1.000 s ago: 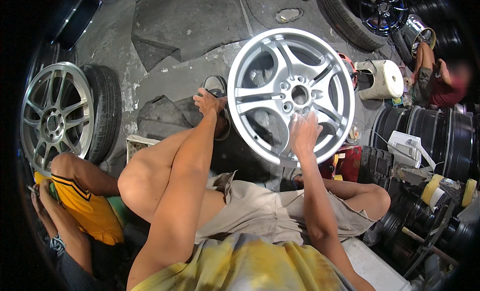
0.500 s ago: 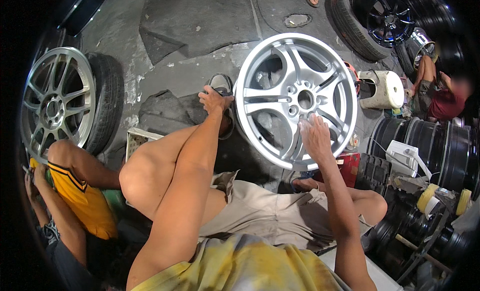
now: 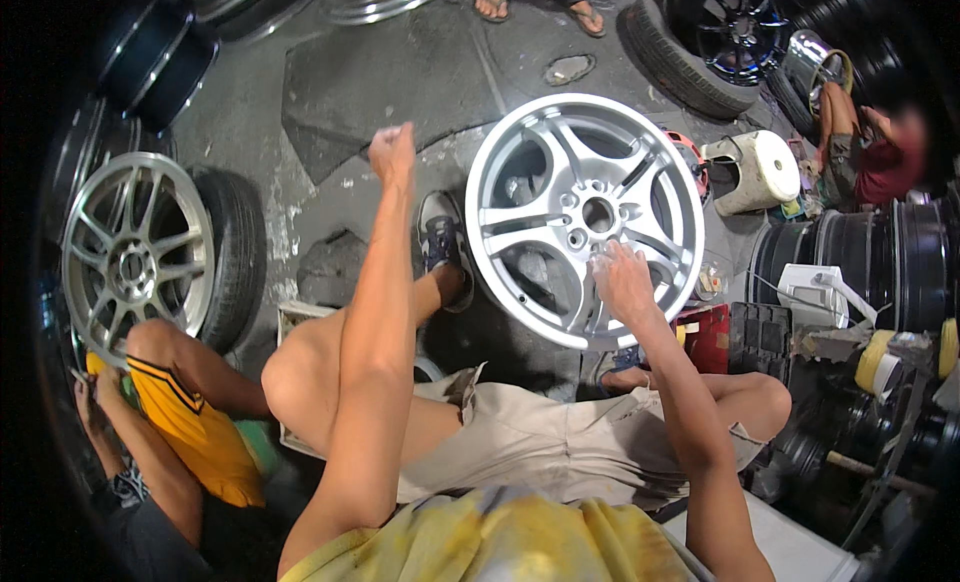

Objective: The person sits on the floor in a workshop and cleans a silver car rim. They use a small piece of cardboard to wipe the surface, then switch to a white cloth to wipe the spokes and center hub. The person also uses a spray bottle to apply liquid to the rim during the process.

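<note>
A large silver alloy wheel (image 3: 486, 222) with split spokes lies in front of me, tilted, its face toward me. My right hand (image 3: 624, 282) rests on a lower spoke near the lug holes, its fingers stretched out and apart. Whitish dust covers its fingertips; whether a thin thing lies under them is hidden. Off the wheel, to its upper left, my left hand (image 3: 392, 154) is raised over the floor with its fingers curled in. What it holds, if anything, I cannot make out. Below that hand stands my shoe (image 3: 440, 244), close to the wheel's left side.
At left, another multi-spoke wheel (image 3: 137, 267) leans by a tire (image 3: 228, 254), near a seated person in yellow shorts (image 3: 195, 437). A white stool (image 3: 752, 172), black wheel (image 3: 742, 30), red box (image 3: 706, 340) and stacked rims (image 3: 845, 247) occupy the right. Sandalled feet (image 3: 585, 18) stand beyond.
My left hand has left the wheel's left edge and risen up and to the left. My right hand stays on the spoke. The view has shifted slightly.
</note>
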Tool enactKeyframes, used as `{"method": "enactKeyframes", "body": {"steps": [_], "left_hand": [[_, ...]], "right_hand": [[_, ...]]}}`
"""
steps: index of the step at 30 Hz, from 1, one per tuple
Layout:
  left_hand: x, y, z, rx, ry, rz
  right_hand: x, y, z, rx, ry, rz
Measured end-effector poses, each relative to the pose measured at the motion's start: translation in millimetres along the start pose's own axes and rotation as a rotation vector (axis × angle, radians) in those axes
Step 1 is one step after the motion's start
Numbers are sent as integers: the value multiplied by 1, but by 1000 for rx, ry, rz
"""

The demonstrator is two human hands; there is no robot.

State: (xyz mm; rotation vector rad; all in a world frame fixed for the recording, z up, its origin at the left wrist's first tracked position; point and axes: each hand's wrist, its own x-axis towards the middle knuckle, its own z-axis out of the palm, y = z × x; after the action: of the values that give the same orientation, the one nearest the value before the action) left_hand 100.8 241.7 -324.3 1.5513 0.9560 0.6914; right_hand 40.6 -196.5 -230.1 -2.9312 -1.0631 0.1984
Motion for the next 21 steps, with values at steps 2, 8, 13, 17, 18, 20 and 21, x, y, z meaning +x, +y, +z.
{"method": "enactKeyframes", "body": {"steps": [2, 8, 13, 17, 18, 20, 21], "left_hand": [[-38, 121, 9, -6, -662, 99], [-243, 307, -28, -178, -1959, 674], [-319, 382, -103, -285, -1989, 931], [-425, 351, -118, 384, -1962, 1466], [-445, 348, -125, 554, -1954, 1619], [-450, 345, -127, 609, -2198, 1430], [-449, 340, -124, 644, -2139, 1445]], "right_hand": [[-14, 16, 12, -39, 88, 52], [-29, 32, 29, -113, 109, 47], [1, 6, 21, 30, 153, -9], [-16, 15, 19, 34, 138, 27], [-20, 15, 18, 47, 121, 53], [-26, 16, 22, 32, 142, 73], [-21, 14, 19, 52, 179, 65]]}}
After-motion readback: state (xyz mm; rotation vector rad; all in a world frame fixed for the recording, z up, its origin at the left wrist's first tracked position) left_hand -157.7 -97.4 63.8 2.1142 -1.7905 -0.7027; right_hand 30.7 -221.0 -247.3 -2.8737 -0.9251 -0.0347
